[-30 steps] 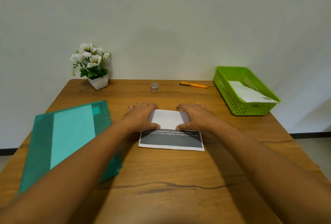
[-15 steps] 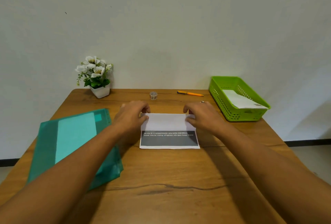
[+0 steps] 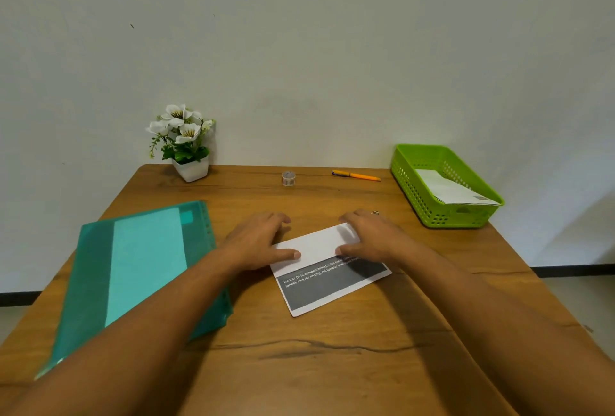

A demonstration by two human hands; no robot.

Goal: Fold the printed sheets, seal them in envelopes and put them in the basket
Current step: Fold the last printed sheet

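**Sheet Folding Station: Current State**

A pale wall (image 3: 299, 49) is standing behind the station. A wooden counter (image 3: 332, 365) is butting against it and carrying every item.

A teal folder (image 3: 139, 269) is lying flat on the left part of the counter, with a lighter insert showing through its cover. The left forearm is crossing over its near right corner.

A green basket (image 3: 412, 192) is sitting at the far right corner of the counter. A white envelope (image 3: 449, 191) is lying inside it, leaning on the near right rim.

The sheet (image 3: 316, 246) is lying at the middle of the counter, between folder and basket and well apart from the basket. It is sitting skewed, with its right end farther away than its left. A white flap is folded over the far part, and a grey printed band with white text is showing on the near part.

The left grip (image 3: 256, 239) is resting on the left end of the flap. It is wide, with fingers spread and nearly straight, and the thumb is lying flat on the white paper.

The right grip (image 3: 372, 237) is pressing on the right end of the flap. It is also wide, with fingers extended and the thumb lying along the fold line. A ring (image 3: 375, 213) is showing on one finger.

A potted plant (image 3: 184, 142) with white flowers is standing at the far left corner, against the wall.

An orange pen (image 3: 356, 175) is lying along the far edge, just left of the basket.

A small tape roll (image 3: 288, 178) is standing left of the pen.
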